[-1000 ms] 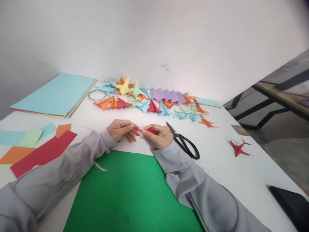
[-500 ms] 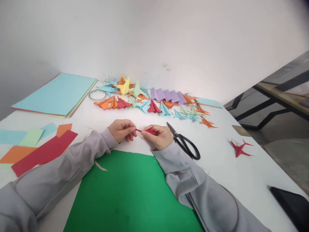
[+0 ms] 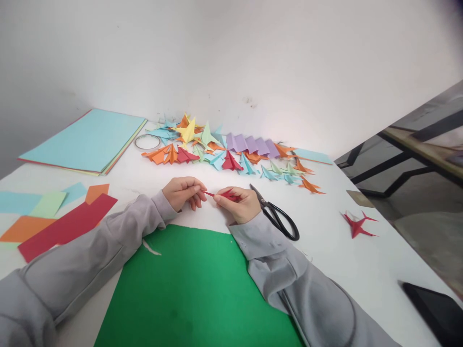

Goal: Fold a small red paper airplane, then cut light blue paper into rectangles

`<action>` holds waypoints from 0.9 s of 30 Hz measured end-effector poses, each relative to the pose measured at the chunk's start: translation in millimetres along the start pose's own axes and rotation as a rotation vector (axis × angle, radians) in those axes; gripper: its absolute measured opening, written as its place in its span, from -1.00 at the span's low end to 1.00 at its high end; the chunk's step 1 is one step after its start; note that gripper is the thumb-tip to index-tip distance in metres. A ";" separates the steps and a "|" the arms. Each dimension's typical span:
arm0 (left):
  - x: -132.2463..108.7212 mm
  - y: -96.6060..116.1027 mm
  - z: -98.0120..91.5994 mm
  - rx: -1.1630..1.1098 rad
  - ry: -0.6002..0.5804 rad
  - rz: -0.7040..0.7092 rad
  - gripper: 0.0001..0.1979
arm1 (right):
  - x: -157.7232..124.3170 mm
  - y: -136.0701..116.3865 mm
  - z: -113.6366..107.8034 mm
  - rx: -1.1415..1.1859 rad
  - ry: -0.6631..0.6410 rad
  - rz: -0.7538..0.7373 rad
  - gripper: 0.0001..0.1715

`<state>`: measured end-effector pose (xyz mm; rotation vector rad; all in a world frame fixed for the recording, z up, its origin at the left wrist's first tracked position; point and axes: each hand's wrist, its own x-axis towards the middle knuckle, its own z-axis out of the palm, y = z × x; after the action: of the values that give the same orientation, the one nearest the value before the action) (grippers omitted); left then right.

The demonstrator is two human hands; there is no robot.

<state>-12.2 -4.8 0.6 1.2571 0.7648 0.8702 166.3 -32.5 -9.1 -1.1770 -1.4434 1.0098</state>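
Both hands meet at the table's middle over a small folded red paper piece (image 3: 221, 195). My left hand (image 3: 181, 192) pinches its thin left tip with curled fingers. My right hand (image 3: 239, 204) is closed around its right part, and most of the paper is hidden inside those fingers. Grey sleeves cover both forearms, which rest on a large green sheet (image 3: 195, 289). Black scissors (image 3: 277, 218) lie just right of my right hand, touching its wrist side.
A row of several folded paper shapes (image 3: 231, 154) lies by the wall. A stack of coloured paper (image 3: 85, 140) and a tape ring (image 3: 146, 141) sit far left. Cut strips (image 3: 58, 217) lie left, a red folded shape (image 3: 358, 224) right, a dark phone (image 3: 434, 306) near right.
Hardly anything has moved. My left fingers shifted slightly along the red paper's tip, and the view drifted a little.
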 end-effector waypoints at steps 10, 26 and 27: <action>-0.2 -0.3 3.5 0.094 0.004 0.026 -0.80 | -0.3 0.0 0.3 -0.014 -0.023 -0.001 -0.83; 2.1 -4.7 1.8 0.005 -0.037 0.012 -0.89 | 0.2 1.4 -0.5 0.039 -0.006 0.015 -0.81; 2.0 -4.0 1.6 -0.003 -0.028 0.013 -0.89 | 0.1 1.6 -0.4 0.045 -0.004 0.014 -0.82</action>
<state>-9.3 -4.1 -3.1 1.2699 0.7332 0.8619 167.0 -32.1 -10.6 -1.1552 -1.4107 1.0499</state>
